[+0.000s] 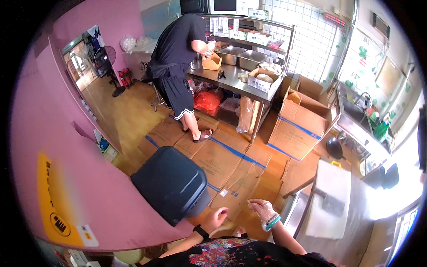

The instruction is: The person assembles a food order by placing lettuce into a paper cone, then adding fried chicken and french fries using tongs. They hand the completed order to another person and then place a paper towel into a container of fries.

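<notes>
My left hand (215,220), bare with a black watch (201,232) at the wrist, hovers over the floor with its fingers loosely bent and a gap beside the thumb; I see nothing in it. Across from it, my right hand (264,211) wears a clear plastic glove and a teal band (272,223). Its fingertips are pinched together around something small and pale that I cannot make out. The hands are apart. A dark lidded bin (171,182) stands to the left of them, and a white cutting board (331,196) lies on the counter to the right.
Flattened cardboard (218,162) covers the floor ahead. Another person (175,49) bends over a steel worktable (227,82), with a brown paper box (211,62) at their hands. A large open carton (296,127) and a sink (356,104) stand to the right. A pink wall (111,204) borders the left.
</notes>
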`<action>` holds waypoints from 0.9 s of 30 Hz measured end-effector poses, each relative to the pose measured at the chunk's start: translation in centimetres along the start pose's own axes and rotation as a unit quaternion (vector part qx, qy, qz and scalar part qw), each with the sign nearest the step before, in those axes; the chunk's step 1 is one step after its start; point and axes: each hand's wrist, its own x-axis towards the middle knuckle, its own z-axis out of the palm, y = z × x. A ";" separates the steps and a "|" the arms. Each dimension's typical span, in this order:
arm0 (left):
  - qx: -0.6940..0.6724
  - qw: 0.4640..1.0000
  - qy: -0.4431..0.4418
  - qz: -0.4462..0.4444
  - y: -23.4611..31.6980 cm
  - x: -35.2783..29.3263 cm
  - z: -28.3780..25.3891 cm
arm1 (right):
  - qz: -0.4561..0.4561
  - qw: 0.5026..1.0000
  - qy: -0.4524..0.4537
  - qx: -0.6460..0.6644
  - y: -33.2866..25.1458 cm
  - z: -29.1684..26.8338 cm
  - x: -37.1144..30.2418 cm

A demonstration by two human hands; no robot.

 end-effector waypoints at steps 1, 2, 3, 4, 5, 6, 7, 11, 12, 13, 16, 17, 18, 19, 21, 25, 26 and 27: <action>-0.003 1.000 0.014 -0.018 0.0 1.6 0.2 | -0.014 1.000 -0.014 -0.002 -0.6 -1.2 1.6; -0.007 0.999 0.027 -0.035 -0.4 3.0 0.4 | -0.028 0.999 -0.028 -0.002 -1.3 -2.3 3.1; -0.015 0.998 0.044 -0.034 -1.2 4.3 0.6 | -0.018 0.998 -0.037 -0.042 -2.1 -3.3 4.6; -0.024 0.997 0.060 -0.034 -2.5 5.4 0.9 | -0.012 0.998 -0.042 -0.051 -2.1 -4.3 6.1; -0.036 0.996 0.075 -0.027 -3.0 6.8 1.0 | -0.011 0.997 -0.044 -0.064 -1.9 -5.2 8.1; -0.036 0.995 0.078 -0.045 -3.5 7.9 0.9 | -0.009 0.996 -0.045 -0.076 -1.6 -6.0 10.0; -0.029 0.994 0.079 -0.068 -3.4 9.1 0.4 | -0.014 0.996 -0.056 -0.061 -1.7 -6.1 11.8; 0.021 0.990 0.115 -0.079 -6.9 14.0 -0.8 | -0.030 0.994 -0.079 -0.067 -4.2 -6.3 18.3; 0.031 0.989 0.126 -0.077 -8.8 15.4 -0.9 | -0.040 0.992 -0.080 -0.087 -4.8 -6.7 20.1; 0.032 0.986 0.131 -0.099 -9.0 17.2 -1.2 | -0.047 0.990 -0.077 -0.108 -5.0 -7.2 21.9; 0.051 0.990 0.118 -0.051 -10.5 23.7 -2.7 | -0.038 0.991 -0.064 -0.114 -5.3 -9.5 27.4; 0.007 0.992 0.108 -0.058 -11.1 26.1 -2.7 | -0.033 0.990 -0.050 -0.128 -5.1 -11.0 29.0; -0.010 0.993 0.098 -0.060 -11.9 28.8 -3.0 | -0.029 0.989 -0.036 -0.141 -5.1 -12.4 30.9; -0.023 0.993 0.092 -0.070 -11.1 31.2 -4.3 | -0.014 0.988 -0.027 -0.149 -6.2 -12.6 32.4; -0.091 0.988 0.108 -0.054 -13.4 35.1 -3.5 | -0.010 0.990 -0.008 -0.140 -7.7 -14.3 34.9; 0.028 0.995 0.089 -0.022 -10.0 43.1 -7.0 | -0.056 0.985 0.065 -0.147 -10.2 -16.8 40.7; 0.004 0.995 0.093 -0.022 -10.3 44.7 -7.3 | -0.068 0.982 0.085 -0.152 -10.1 -17.5 42.3; -0.021 0.995 0.100 -0.021 -10.5 46.4 -7.6 | -0.076 0.979 0.100 -0.160 -10.1 -18.3 43.9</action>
